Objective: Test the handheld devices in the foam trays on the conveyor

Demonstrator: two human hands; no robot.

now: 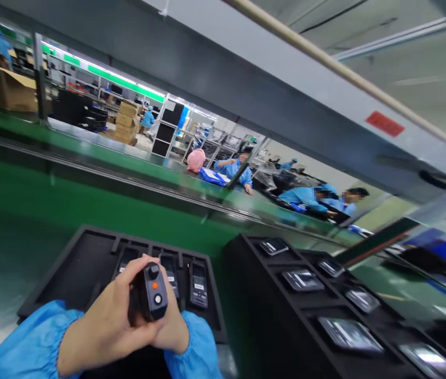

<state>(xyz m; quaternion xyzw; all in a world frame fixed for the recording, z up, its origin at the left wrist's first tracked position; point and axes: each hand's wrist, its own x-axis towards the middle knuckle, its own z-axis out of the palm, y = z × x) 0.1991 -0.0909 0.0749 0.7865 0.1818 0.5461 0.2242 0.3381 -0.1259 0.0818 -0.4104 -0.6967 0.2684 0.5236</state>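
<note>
My left hand (107, 313) and my right hand (171, 323) are both closed around a black handheld radio (155, 295). Its top end faces me, showing a dark knob, an orange button and a round white spot. Most of its body is hidden by my fingers. Below it lies a black foam tray (84, 263) on the green surface. In that tray's slots sit several dark devices with screens and white labels, one of them a device (198, 284) at the right end. My hands cover part of the others.
On the right stands a stack of black trays (258, 316) holding several devices, such as a wrapped one (350, 334). A green worktop (49, 195) runs behind my hands, below a grey overhead shelf (215, 79). Several people in blue work beyond, near a pink object (196, 160).
</note>
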